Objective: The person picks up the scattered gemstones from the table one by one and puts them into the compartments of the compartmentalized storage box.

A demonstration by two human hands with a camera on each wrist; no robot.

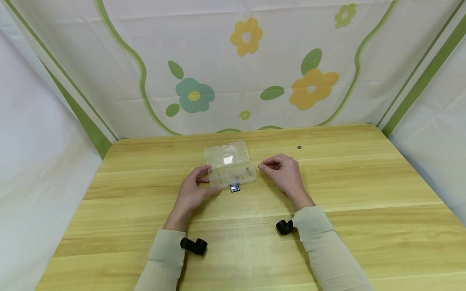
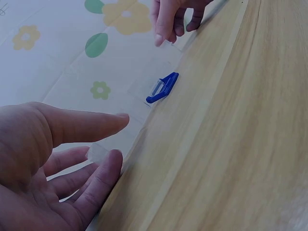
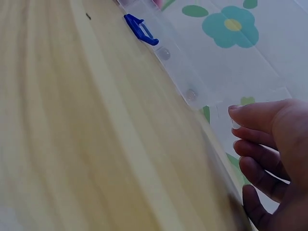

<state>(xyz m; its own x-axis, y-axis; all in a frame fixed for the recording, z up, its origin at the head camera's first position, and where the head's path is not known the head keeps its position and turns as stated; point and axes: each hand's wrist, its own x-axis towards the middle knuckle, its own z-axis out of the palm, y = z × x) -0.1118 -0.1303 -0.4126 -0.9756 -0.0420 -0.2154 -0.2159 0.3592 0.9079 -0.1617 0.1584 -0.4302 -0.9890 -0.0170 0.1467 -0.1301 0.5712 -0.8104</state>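
A clear plastic compartment box (image 1: 226, 178) lies on the table, its lid (image 1: 233, 152) raised at the back. A blue latch (image 2: 163, 88) sits at its front edge. My left hand (image 1: 194, 190) holds the box's left end, thumb at the front and fingers behind. Just off the right end, my right hand (image 1: 285, 173) pinches a tiny clear piece (image 3: 236, 124) between thumb and index finger; its exact kind is unclear. Small round pieces, including a clear one (image 3: 191, 94), lie in the right-hand compartments.
A small dark round piece (image 1: 299, 147) lies on the wooden table (image 1: 364, 169) toward the back right. Behind the table hangs a white cloth (image 1: 225, 68) with flowers on it. A dark speck (image 3: 88, 16) marks the tabletop in front of the box.
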